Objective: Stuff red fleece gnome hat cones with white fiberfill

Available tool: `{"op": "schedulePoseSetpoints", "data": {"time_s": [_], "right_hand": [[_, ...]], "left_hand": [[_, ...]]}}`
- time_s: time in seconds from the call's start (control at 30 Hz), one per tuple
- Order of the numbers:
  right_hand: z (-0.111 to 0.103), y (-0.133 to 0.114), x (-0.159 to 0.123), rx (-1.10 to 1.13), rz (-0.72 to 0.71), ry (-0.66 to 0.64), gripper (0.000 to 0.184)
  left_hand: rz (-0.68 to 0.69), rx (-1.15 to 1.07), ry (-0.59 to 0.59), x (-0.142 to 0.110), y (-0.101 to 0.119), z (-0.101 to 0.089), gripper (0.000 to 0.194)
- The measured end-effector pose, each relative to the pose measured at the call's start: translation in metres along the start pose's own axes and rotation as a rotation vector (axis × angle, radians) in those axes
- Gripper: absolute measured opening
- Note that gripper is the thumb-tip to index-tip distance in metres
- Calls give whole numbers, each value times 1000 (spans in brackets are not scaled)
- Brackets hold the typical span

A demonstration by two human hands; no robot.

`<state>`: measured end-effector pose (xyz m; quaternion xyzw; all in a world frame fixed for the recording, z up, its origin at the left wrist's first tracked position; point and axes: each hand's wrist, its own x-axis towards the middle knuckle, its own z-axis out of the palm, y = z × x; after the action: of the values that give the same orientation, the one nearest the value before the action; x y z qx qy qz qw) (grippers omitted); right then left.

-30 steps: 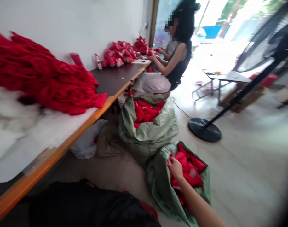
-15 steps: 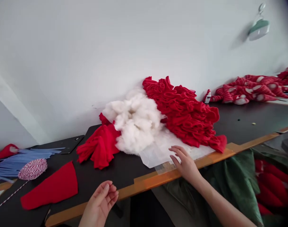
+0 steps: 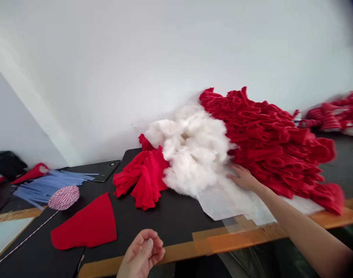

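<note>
My right hand (image 3: 243,178) is open n flat, fingers spread, palm down on a clear plastic sheet (image 3: 231,199). It's not gripping anything, just resting there w/ the fingertips v close to the cotton stuffing (image 3: 190,152). My right arm (image 3: 306,220) comes in from the bottom right, over the orange-taped edge (image 3: 240,239) of the black tabletop (image 3: 188,227).

The sheet's long way runs roughly L to R along that edge, w/ one end under the cotton n the other under the big heap of red felt (image 3: 272,143). The heap runs diagonally from the wall down to the table edge, n it's just past my fingers on the far right side. Can't tell if they're actually touching it tho.

My left hand (image 3: 142,249) is down at the bottom of the view, half curled, loose n empty, near the table edge. It's well apart from the sheet, so the right is def the nearer one.

Further out, left of the cotton, there's a bunched red felt pile (image 3: 143,179), a flat red felt piece (image 3: 85,224), a red-n-white twine ball (image 3: 63,197) n some blue strips (image 3: 51,185). Way off right, red-n-white stuffed pieces (image 3: 330,119) sit against the wall.
</note>
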<state>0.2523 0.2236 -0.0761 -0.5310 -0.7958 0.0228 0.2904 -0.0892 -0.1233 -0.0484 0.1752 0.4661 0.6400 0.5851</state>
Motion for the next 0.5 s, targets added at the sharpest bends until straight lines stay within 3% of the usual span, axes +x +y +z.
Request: {"op": "schedulePoseSetpoints", "data": {"time_s": [0.1,0.17,0.27,0.33,0.4,0.5], "right_hand": [[4,-5,-7,19,-144,-68,40],[6,-12,-20,20,-210,-76,44],[5,-28,-46,-8,-282,-39,42],[4,-40,-62,-45,-302,16,40],[4,-54,-74,-79,-314,64,40],[10,-69,-90,-109,-323,54,42]], "left_hand": [[113,121,36,4,14,-1,33],[267,372,99,16,27,-5,27],[603,1092,263,46,46,-10,17],[728,1513,302,69,53,-13,27],[754,1666,273,86,54,-14,34],[760,1665,251,98,53,-14,20]]}}
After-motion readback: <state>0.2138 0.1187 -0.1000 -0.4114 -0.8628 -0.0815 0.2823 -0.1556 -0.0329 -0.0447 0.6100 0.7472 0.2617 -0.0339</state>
